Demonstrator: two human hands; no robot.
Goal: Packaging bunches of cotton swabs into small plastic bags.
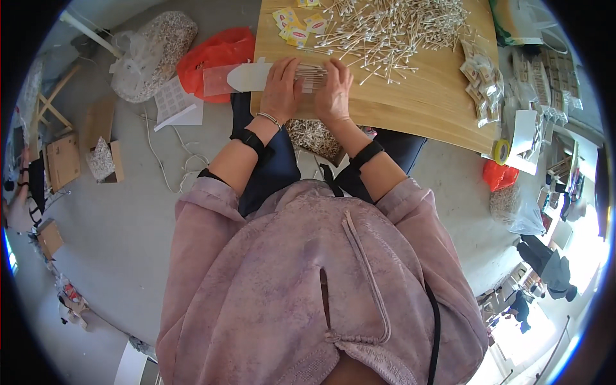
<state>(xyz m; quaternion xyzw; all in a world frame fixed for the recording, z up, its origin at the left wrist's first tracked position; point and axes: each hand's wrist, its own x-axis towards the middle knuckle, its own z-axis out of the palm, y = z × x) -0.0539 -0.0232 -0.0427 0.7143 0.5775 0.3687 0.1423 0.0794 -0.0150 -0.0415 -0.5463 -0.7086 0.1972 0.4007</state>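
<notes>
At the near edge of the wooden table, a small bundle of cotton swabs lies lengthwise between my two hands. My left hand presses on the bundle's left end with its fingers together. Its right end is held by my right hand, with the fingers curled around it. Left of my left hand, a white card strip with a pointed end lies over a clear plastic sleeve that sticks out past the table edge. A large heap of loose cotton swabs spreads just beyond my hands.
Small yellow-and-white cards lie at the table's far left. Packed swab bags and yellow tape sit along the right edge. Below the table is a box of swabs. A red bag and a swab-filled sack stand left.
</notes>
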